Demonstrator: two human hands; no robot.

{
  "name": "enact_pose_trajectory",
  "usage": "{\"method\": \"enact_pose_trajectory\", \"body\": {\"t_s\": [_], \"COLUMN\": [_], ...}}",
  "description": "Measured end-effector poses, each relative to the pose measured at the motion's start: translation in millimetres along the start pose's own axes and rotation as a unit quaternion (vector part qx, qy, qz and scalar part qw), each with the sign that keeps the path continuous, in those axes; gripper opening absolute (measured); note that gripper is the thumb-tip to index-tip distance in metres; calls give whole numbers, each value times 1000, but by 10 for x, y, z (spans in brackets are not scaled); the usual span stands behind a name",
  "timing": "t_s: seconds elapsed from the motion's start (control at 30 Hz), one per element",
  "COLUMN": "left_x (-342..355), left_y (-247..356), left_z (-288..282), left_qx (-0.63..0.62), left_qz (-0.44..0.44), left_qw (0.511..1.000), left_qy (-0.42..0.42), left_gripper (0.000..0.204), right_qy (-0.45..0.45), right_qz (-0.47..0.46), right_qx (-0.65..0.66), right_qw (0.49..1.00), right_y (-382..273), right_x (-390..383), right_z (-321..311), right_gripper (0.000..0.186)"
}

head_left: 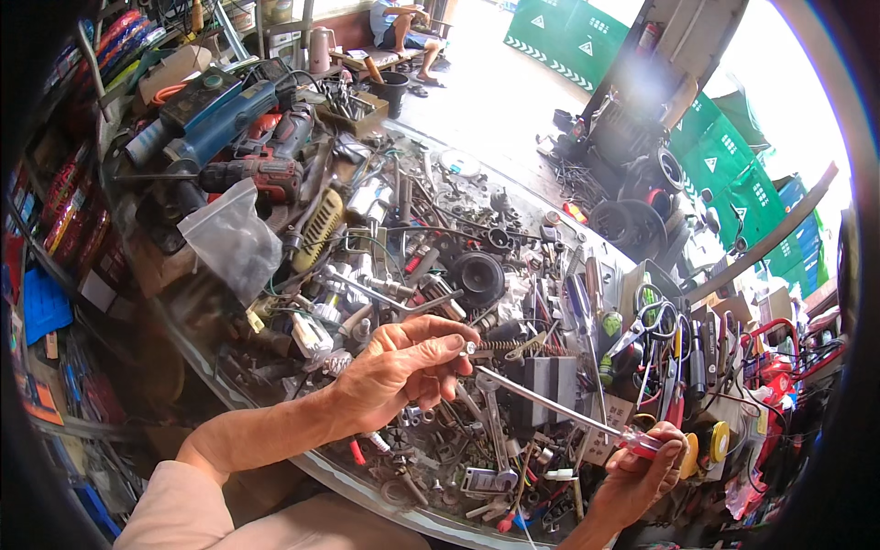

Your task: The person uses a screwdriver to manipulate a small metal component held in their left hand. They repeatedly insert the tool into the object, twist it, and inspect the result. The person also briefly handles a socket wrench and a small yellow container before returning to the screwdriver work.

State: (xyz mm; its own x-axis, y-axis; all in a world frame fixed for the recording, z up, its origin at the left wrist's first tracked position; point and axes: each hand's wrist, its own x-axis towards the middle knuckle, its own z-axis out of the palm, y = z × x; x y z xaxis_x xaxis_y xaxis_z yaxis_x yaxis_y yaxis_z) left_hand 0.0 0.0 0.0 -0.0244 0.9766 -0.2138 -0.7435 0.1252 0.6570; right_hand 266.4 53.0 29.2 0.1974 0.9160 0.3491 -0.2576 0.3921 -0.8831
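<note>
My left hand [403,367] pinches a small silvery metal part [469,349] over the middle of the cluttered bench [332,472]. A long dark coiled spring [518,346] extends rightward behind that part; whether my fingers hold it too is unclear. At the lower right, my right hand [642,477] grips the red handle of a screwdriver [550,409]. Its long shaft points up and left, the tip just short of my left fingers and the small part. Beneath the shaft lie a spanner [492,431] and a grey block [559,385] among loose fittings.
Power drills [257,181], a plastic bag [234,238] and a dark round part [477,280] crowd the back and left. Scissors and hand tools [655,325] stand at the right. Beyond the bench, a person [399,27] sits on a seat near green panels [545,32].
</note>
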Motion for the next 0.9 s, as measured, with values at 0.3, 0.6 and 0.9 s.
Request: {"method": "enact_pose_trajectory", "body": {"t_s": [0.3,0.6,0.9], "left_x": [-21,-21,-33], "left_y": [4,-8,-4], "left_z": [43,58,68], "left_qx": [59,78,108], "left_qz": [13,10,29], "left_qw": [998,997,994], "left_qy": [3,7,6], "left_gripper": [21,20,22], "right_qy": [27,-9,2], "right_qz": [12,-23,-22], "right_qx": [9,-26,-48], "right_qw": [1000,999,999], "right_y": [2,19,23], "right_x": [30,12,19], "right_z": [-43,36,60], "right_gripper": [27,26,27]}}
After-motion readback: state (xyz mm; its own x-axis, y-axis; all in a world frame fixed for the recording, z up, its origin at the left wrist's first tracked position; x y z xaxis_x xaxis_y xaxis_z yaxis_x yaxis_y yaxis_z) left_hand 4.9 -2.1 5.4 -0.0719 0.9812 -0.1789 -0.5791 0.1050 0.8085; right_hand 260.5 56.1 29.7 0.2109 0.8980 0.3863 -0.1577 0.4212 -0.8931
